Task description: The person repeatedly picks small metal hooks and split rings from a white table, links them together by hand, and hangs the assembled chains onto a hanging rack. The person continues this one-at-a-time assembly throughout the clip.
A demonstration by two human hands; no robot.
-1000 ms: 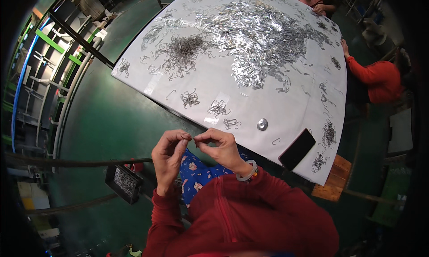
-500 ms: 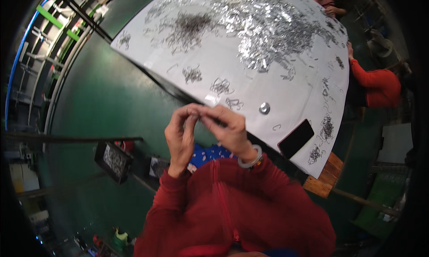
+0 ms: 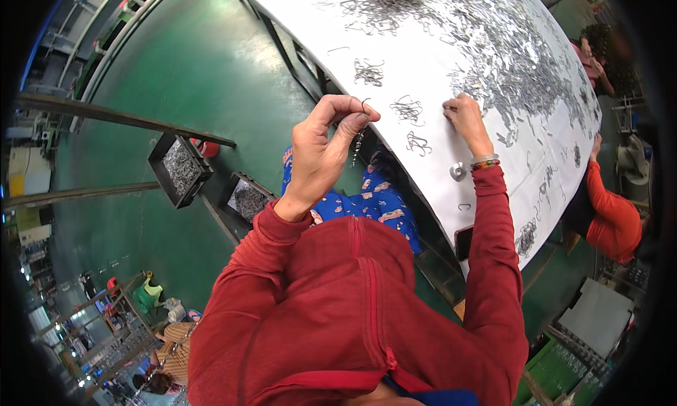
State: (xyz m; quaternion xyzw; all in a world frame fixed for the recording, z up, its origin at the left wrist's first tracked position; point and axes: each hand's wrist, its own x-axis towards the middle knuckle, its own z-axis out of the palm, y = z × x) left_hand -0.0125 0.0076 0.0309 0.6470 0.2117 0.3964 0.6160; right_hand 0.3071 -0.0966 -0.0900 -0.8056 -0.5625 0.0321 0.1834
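My left hand [image 3: 324, 148] is raised off the table's near edge, thumb and forefinger pinched on a thin dark wire hook [image 3: 365, 104]. Below those fingers shows a short strand of small pale bits [image 3: 357, 149]; whether it hangs from the hand I cannot tell. My right hand [image 3: 467, 124] reaches over the white tabletop, fingertips pressed together at its surface; anything in them is hidden. Small heaps of wire hooks lie nearby: one heap [image 3: 406, 110] left of my right hand, another heap [image 3: 417, 143] nearer me, a third heap [image 3: 369, 72] farther off.
Loose silvery metal pieces [image 3: 511, 50] cover the far table, beside a dark hook pile [image 3: 386, 2]. A round metal disc [image 3: 458, 171] and a phone [image 3: 463, 242] lie near my right arm. Black bins [image 3: 169, 172] stand at left. A person in orange [image 3: 613, 212] sits at right.
My hands were together at the table edge. Now they are apart: the right has moved out over the tabletop, the left stays raised with the wire hook. The view has shifted too.
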